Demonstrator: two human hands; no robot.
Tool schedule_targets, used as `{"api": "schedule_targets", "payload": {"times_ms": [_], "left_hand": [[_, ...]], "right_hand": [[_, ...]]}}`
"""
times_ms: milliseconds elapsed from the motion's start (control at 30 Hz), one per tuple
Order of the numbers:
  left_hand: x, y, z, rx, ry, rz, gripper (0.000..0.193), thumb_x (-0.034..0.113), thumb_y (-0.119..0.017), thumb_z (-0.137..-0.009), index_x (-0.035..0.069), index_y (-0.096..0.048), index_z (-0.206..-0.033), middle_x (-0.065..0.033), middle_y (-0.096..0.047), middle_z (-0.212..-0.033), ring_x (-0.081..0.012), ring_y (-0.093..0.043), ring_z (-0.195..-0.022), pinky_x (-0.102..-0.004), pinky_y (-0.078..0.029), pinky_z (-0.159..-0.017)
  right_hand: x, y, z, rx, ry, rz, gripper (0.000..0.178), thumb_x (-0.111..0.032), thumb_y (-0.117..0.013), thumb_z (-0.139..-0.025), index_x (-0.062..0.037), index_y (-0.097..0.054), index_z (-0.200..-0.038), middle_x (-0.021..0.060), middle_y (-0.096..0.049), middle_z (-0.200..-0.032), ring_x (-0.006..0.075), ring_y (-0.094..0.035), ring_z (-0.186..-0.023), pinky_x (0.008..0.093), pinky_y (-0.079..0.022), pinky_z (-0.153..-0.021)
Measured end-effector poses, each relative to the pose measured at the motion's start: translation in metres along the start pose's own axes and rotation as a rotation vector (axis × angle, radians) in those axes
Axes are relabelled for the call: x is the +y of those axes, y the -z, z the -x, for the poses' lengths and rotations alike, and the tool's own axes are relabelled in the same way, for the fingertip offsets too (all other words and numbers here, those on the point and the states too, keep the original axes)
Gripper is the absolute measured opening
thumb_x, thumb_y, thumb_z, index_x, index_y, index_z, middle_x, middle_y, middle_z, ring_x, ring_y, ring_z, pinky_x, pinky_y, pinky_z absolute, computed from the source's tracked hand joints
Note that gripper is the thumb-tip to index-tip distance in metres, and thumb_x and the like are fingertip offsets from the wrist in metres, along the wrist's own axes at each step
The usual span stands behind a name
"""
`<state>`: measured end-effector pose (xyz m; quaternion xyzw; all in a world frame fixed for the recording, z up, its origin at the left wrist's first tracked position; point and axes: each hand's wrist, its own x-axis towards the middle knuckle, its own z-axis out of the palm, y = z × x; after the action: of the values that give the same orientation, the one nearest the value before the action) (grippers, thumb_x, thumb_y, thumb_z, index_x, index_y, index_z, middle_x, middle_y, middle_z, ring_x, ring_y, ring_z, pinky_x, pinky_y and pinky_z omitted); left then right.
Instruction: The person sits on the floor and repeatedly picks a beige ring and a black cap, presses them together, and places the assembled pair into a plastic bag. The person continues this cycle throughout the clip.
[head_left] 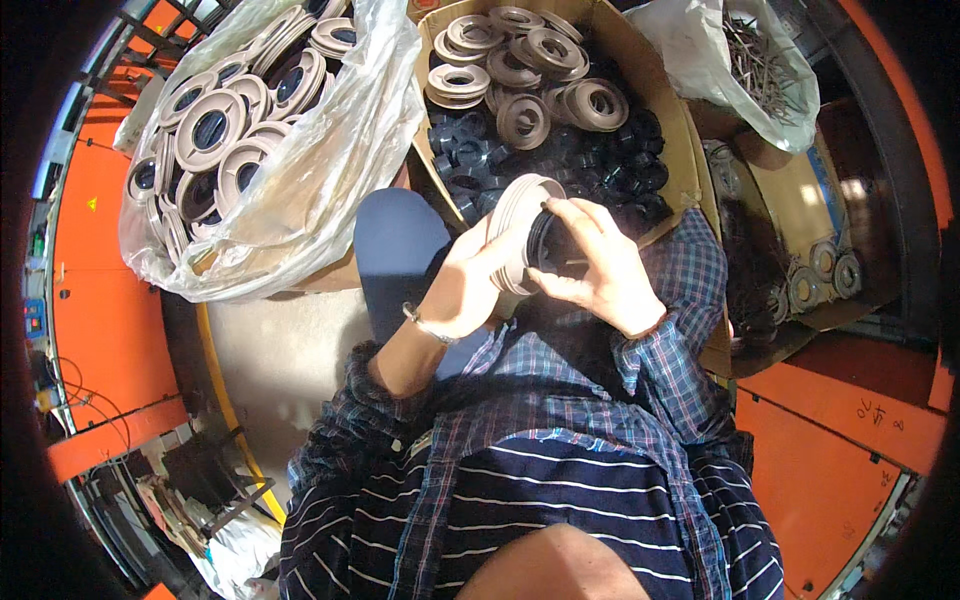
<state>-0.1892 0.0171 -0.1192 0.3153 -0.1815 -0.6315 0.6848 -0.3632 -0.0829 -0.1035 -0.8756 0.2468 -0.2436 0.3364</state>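
Observation:
Over my lap, my left hand (465,280) grips a beige round plastic flange (513,205) by its side, tilted nearly on edge. My right hand (610,275) pinches a black ring (538,238) between thumb and fingers, held against the flange's right-hand face. Whether the ring sits inside the flange's opening or just touches it, I cannot tell. Just beyond my hands stands a cardboard box (690,165) with many loose black rings (480,165) and a heap of plain beige flanges (525,60) at its far side.
Left of the box, a clear plastic bag (345,150) holds beige flanges with black centres (210,130). At the far right, a white bag (690,50) contains thin metal-looking pieces (755,65). Below it, another carton (785,185) has several round parts (805,287). Orange panels (105,260) stand on both sides.

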Motion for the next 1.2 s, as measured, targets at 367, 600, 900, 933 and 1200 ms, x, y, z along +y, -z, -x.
{"api": "schedule_targets", "payload": {"times_ms": [367,600,900,933,1200], "left_hand": [[-0.023,-0.019,0.015,0.025,-0.584,-1.205,0.052,0.016,-0.071,-0.09,-0.007,-0.053,-0.133,-0.025,-0.057,-0.135,-0.0323,-0.06,-0.123,-0.0371,-0.049,-0.102],[-0.032,-0.006,0.005,0.206,-0.118,-0.387,0.045,0.014,-0.063,-0.099,-0.001,-0.05,-0.139,-0.0074,-0.065,-0.116,-0.0104,-0.062,-0.098,-0.0275,-0.053,-0.087],[-0.039,-0.015,0.008,-0.051,-0.796,-1.352,0.047,0.012,-0.072,-0.091,-0.004,-0.055,-0.132,-0.021,-0.06,-0.135,-0.021,-0.06,-0.121,-0.0348,-0.047,-0.102],[-0.04,-0.014,0.01,0.054,-0.538,-1.058,0.045,0.013,-0.07,-0.092,-0.003,-0.055,-0.131,-0.0188,-0.062,-0.131,-0.0199,-0.061,-0.117,-0.0351,-0.049,-0.1],[-0.044,-0.014,0.005,0.21,-0.204,-0.269,0.034,0.013,-0.06,-0.1,-0.002,-0.056,-0.131,-0.0056,-0.065,-0.114,-0.0089,-0.062,-0.1,-0.0228,-0.051,-0.085]], "right_hand": [[0.001,-0.035,0.005,0.22,-0.696,-1.126,0.044,-0.038,-0.058,-0.096,-0.0024,-0.059,-0.124,0.0077,-0.07,-0.1,0.0133,-0.069,-0.089,0.0295,-0.06,-0.07],[0.021,-0.015,0.009,0.017,-0.5,-0.4,0.068,-0.04,-0.071,-0.088,-0.0006,-0.047,-0.137,0.0158,-0.067,-0.108,0.0238,-0.068,-0.088,0.035,-0.056,-0.077],[0.019,-0.033,0.011,0.141,-0.762,-1.267,0.047,-0.045,-0.049,-0.102,-0.0029,-0.056,-0.122,0.011,-0.069,-0.092,0.0146,-0.065,-0.065,0.0258,-0.053,-0.059],[0.022,-0.029,0.01,0.007,-0.788,-1.183,0.052,-0.048,-0.052,-0.1,-0.0028,-0.054,-0.126,0.0123,-0.069,-0.091,0.0157,-0.065,-0.062,0.0261,-0.054,-0.057],[0.023,-0.014,0.008,0.146,-0.154,-0.085,0.071,-0.033,-0.084,-0.075,-0.0006,-0.053,-0.129,0.0175,-0.067,-0.111,0.0252,-0.07,-0.095,0.0346,-0.057,-0.081]]}}
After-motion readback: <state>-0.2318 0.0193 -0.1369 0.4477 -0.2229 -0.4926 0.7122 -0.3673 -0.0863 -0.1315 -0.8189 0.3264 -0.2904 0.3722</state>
